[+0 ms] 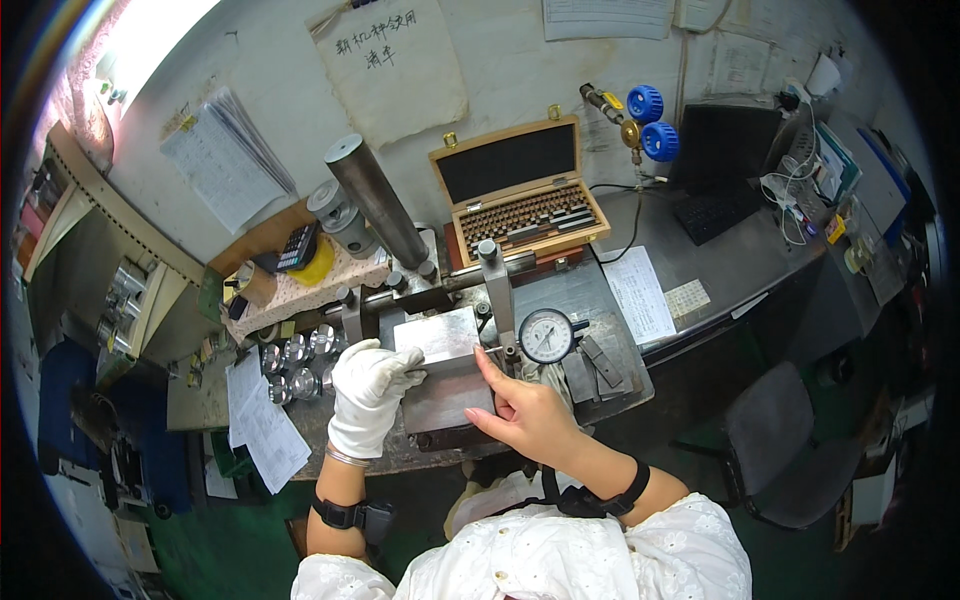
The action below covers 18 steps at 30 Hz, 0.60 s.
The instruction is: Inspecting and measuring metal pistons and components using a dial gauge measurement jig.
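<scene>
A rectangular, silvery metal block (437,335) sits on a darker steel base (450,400) at the middle of the bench. My left hand (365,390), in a white glove, has its fingers bent together against the block's left side and grips it there. The bare right hand (525,412) is at the block's right corner, index finger stretched out to it, thumb apart and low over the base's right side. Just beyond that finger, a round dial gauge (547,336) is held by a clamp on a stand's upright rod (496,290). Whether the gauge's tip meets the block is hidden.
A thick metal column (375,200) rises behind the block, beside an open wooden case of gauge blocks (530,215). Several shiny metal round parts (297,350) stand left. Small flat steel pieces (600,365) lie right, near paper sheets (638,293). A chair (785,440) stands at the right.
</scene>
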### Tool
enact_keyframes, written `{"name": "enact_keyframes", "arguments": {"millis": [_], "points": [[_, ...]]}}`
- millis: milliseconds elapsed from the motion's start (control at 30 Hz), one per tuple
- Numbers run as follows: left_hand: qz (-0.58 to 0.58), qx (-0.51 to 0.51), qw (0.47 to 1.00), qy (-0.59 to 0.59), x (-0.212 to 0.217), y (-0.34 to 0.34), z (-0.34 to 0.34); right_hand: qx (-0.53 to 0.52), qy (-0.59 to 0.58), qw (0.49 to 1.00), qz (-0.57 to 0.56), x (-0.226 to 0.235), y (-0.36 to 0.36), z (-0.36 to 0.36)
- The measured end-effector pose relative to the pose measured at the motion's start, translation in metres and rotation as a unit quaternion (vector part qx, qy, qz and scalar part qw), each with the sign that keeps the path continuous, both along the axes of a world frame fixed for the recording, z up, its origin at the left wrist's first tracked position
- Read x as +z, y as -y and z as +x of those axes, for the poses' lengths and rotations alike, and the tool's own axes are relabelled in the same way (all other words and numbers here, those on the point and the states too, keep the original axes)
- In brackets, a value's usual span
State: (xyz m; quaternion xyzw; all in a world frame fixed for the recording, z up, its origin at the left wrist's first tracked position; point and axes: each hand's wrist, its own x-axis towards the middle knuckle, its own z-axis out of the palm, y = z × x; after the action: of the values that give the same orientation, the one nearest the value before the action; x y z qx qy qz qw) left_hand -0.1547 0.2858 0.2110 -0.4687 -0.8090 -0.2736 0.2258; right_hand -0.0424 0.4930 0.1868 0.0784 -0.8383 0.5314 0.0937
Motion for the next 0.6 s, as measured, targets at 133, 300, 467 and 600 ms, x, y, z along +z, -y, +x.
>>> {"name": "enact_keyframes", "arguments": {"millis": [133, 300, 467, 600], "points": [[-0.012, 0.003, 1.000, 0.010, 0.0007, 0.0001, -0.0002, -0.002, 0.000, 1.000, 0.007, 0.0004, -0.0001, -0.0001], [-0.014, 0.002, 1.000, -0.004, 0.0024, -0.0006, -0.0007, -0.001, -0.001, 1.000, 0.002, -0.0008, 0.0000, -0.0003], [-0.012, 0.002, 1.000, 0.000, 0.0001, 0.0001, -0.0019, 0.000, -0.004, 1.000, 0.003, -0.0021, -0.0006, -0.0007], [0.001, -0.001, 1.000, 0.010, -0.0011, -0.0001, -0.0018, 0.004, 0.005, 1.000, 0.003, -0.0002, -0.0006, -0.0001]]}}
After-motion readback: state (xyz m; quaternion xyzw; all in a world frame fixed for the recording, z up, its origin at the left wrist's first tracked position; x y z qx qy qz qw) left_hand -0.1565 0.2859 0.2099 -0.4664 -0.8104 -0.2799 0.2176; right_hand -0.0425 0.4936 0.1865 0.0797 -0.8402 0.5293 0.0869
